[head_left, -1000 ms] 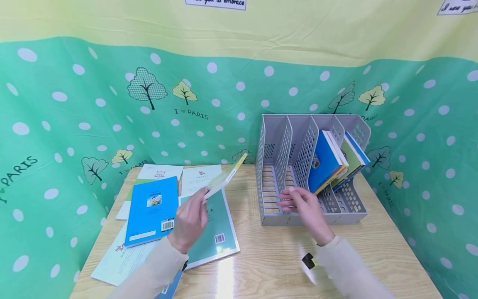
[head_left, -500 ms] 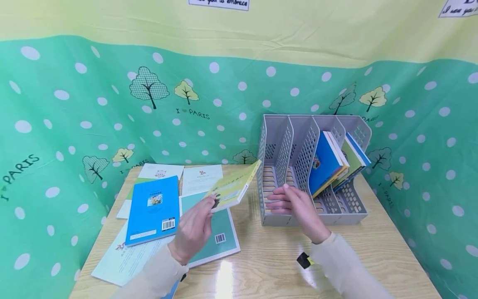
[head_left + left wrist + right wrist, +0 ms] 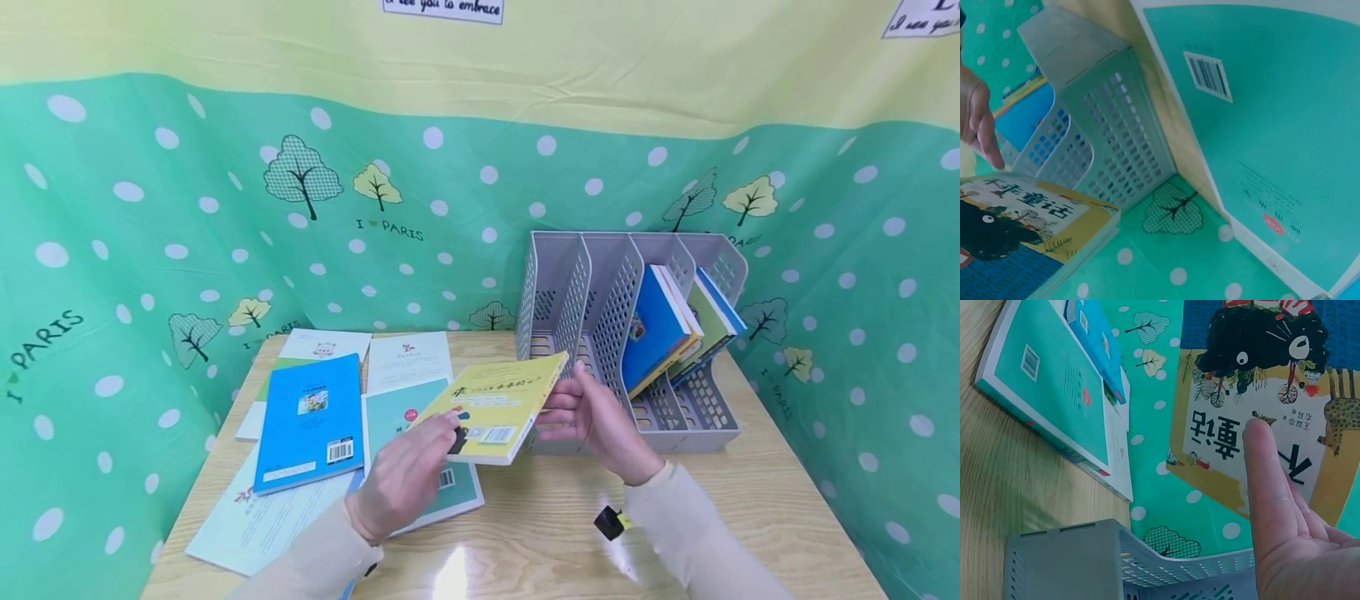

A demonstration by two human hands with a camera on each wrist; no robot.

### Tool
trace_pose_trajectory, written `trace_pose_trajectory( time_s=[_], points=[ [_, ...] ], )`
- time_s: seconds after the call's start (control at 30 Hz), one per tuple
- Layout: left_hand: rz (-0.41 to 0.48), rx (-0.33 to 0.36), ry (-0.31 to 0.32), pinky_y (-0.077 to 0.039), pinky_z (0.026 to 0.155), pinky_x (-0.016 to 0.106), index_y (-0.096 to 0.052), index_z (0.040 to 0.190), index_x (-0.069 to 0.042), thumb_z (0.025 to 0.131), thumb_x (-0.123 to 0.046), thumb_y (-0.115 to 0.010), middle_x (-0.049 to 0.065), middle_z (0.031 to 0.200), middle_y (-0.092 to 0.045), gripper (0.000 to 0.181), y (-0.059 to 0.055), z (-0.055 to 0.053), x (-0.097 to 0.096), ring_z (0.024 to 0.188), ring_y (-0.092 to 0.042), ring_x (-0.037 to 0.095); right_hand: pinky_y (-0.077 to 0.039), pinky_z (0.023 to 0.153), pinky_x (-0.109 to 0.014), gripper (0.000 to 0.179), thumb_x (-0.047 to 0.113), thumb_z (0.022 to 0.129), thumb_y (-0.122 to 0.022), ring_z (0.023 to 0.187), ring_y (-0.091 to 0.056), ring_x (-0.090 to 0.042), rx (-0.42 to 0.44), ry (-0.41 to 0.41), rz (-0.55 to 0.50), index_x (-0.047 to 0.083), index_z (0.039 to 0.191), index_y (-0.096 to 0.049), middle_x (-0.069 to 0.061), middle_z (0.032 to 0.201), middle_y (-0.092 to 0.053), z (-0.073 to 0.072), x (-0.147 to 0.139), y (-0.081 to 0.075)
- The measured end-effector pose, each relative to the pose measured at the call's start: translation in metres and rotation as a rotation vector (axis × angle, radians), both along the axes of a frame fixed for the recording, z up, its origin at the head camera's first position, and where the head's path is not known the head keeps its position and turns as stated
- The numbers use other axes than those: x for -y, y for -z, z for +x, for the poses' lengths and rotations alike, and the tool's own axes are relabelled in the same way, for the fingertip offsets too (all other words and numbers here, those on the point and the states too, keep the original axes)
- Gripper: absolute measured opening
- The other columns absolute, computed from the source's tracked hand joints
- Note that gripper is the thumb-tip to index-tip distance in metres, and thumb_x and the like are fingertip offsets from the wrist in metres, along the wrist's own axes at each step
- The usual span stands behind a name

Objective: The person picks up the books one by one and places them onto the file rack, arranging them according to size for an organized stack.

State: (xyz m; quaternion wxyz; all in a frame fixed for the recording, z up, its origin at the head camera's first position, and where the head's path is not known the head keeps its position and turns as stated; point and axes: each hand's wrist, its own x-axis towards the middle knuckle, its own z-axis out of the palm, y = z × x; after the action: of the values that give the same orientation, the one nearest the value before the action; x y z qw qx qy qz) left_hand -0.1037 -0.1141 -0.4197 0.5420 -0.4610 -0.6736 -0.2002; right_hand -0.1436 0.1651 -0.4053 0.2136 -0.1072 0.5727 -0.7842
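Observation:
A yellow children's book [image 3: 498, 396] is tilted above the table, its left edge gripped by my left hand [image 3: 408, 475]. Its illustrated cover [image 3: 1222, 487] with a black animal faces my right hand in the right wrist view. My right hand [image 3: 603, 425] has its fingers extended by the book's right edge; whether they touch it I cannot tell. Behind that hand stands a grey file organizer [image 3: 637, 442] with tall perforated dividers. Blue-covered books [image 3: 652, 329] and a green-covered book [image 3: 697, 321] lean in its right-hand compartments.
On the table's left side lie a blue book [image 3: 307, 425], a teal book [image 3: 397, 400] and white-covered books [image 3: 408, 358], partly overlapping. A small black object [image 3: 609, 522] appears beside the right sleeve. A green dotted curtain [image 3: 450, 250] hangs behind the table [image 3: 547, 525].
My left hand has carried the yellow book rightward and turned its printed back cover more into view. My right hand has shifted slightly left, and the book's edge now lies beside its fingers.

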Motion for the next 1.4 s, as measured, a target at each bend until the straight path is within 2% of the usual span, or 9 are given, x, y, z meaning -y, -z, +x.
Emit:
trace_pose_trajectory(
  time_s=[0.17, 0.27, 0.33, 0.5, 0.67, 0.8, 1.13, 1.4],
  points=[
    [-0.037, -0.028, 0.047, -0.057, 0.067, 0.035, -0.058, 0.090, 0.008, 0.095, 0.003, -0.049, 0.022, 0.092, -0.068, 0.012, 0.000, 0.001, -0.005, 0.080, -0.070, 0.031, -0.052, 0.081, -0.053, 0.073, 0.056, 0.100, -0.024, 0.087, -0.069, -0.026, 0.056, -0.064, -0.073, -0.006, 0.138, -0.029, -0.011, 0.102, -0.070, -0.002, 0.000, 0.006],
    [-0.055, -0.037, 0.061, -0.057, 0.068, 0.035, -0.060, 0.090, 0.006, 0.097, -0.001, -0.050, 0.020, 0.093, -0.070, 0.014, 0.002, 0.003, -0.007, 0.081, -0.070, 0.029, -0.055, 0.077, -0.048, 0.074, 0.057, 0.100, -0.024, 0.075, -0.068, -0.019, 0.088, -0.075, -0.101, -0.003, 0.142, -0.022, -0.009, 0.101, -0.070, -0.001, 0.000, 0.009],
    [-0.073, -0.053, 0.071, -0.057, 0.069, 0.036, -0.062, 0.091, 0.005, 0.097, -0.003, -0.052, 0.019, 0.094, -0.070, 0.014, 0.003, 0.004, -0.008, 0.083, -0.071, 0.028, -0.057, 0.073, -0.044, 0.074, 0.058, 0.099, -0.026, 0.075, -0.069, -0.019, 0.108, -0.067, -0.105, -0.001, 0.144, -0.021, -0.010, 0.106, -0.070, -0.001, 0.000, 0.010],
    [-0.130, -0.091, 0.101, -0.057, 0.073, 0.039, -0.065, 0.095, 0.005, 0.097, -0.001, -0.052, 0.021, 0.097, -0.070, 0.014, 0.005, 0.005, -0.009, 0.087, -0.070, 0.028, -0.056, 0.074, -0.041, 0.070, 0.054, 0.099, -0.035, 0.097, -0.068, -0.027, 0.169, -0.012, -0.083, 0.003, 0.147, -0.025, -0.015, 0.125, -0.061, 0.002, 0.002, 0.010],
    [-0.204, -0.112, 0.122, -0.056, 0.077, 0.041, -0.066, 0.098, 0.005, 0.098, 0.002, -0.047, 0.021, 0.100, -0.069, 0.019, 0.008, 0.006, -0.010, 0.091, -0.069, 0.030, -0.055, 0.077, -0.037, 0.063, 0.044, 0.100, -0.045, 0.101, -0.066, -0.028, 0.221, 0.070, -0.063, 0.001, 0.144, -0.035, -0.016, 0.125, -0.061, 0.003, 0.006, 0.009],
    [-0.258, -0.111, 0.130, -0.055, 0.080, 0.042, -0.066, 0.102, 0.004, 0.098, 0.002, -0.045, 0.020, 0.104, -0.069, 0.021, 0.012, 0.007, -0.009, 0.095, -0.068, 0.031, -0.052, 0.082, -0.037, 0.058, 0.037, 0.099, -0.050, 0.106, -0.063, -0.029, 0.243, 0.106, -0.072, 0.002, 0.143, -0.036, -0.017, 0.126, -0.060, 0.005, 0.007, 0.011],
    [-0.306, -0.058, 0.128, -0.054, 0.085, 0.044, -0.066, 0.108, 0.003, 0.099, 0.000, -0.044, 0.019, 0.111, -0.067, 0.024, 0.030, 0.005, -0.007, 0.102, -0.066, 0.031, -0.050, 0.087, -0.040, 0.051, 0.017, 0.098, -0.054, 0.110, -0.061, -0.032, 0.244, 0.142, -0.109, 0.002, 0.142, -0.034, -0.017, 0.127, -0.059, 0.007, 0.004, 0.008],
    [-0.317, -0.045, 0.124, -0.053, 0.086, 0.045, -0.066, 0.110, 0.002, 0.098, 0.000, -0.043, 0.019, 0.113, -0.066, 0.026, 0.040, 0.003, -0.007, 0.103, -0.065, 0.032, -0.050, 0.087, -0.041, 0.053, 0.015, 0.098, -0.055, 0.111, -0.060, -0.032, 0.206, 0.172, -0.089, 0.003, 0.144, -0.033, -0.017, 0.129, -0.058, 0.011, 0.001, 0.000]
  ],
)
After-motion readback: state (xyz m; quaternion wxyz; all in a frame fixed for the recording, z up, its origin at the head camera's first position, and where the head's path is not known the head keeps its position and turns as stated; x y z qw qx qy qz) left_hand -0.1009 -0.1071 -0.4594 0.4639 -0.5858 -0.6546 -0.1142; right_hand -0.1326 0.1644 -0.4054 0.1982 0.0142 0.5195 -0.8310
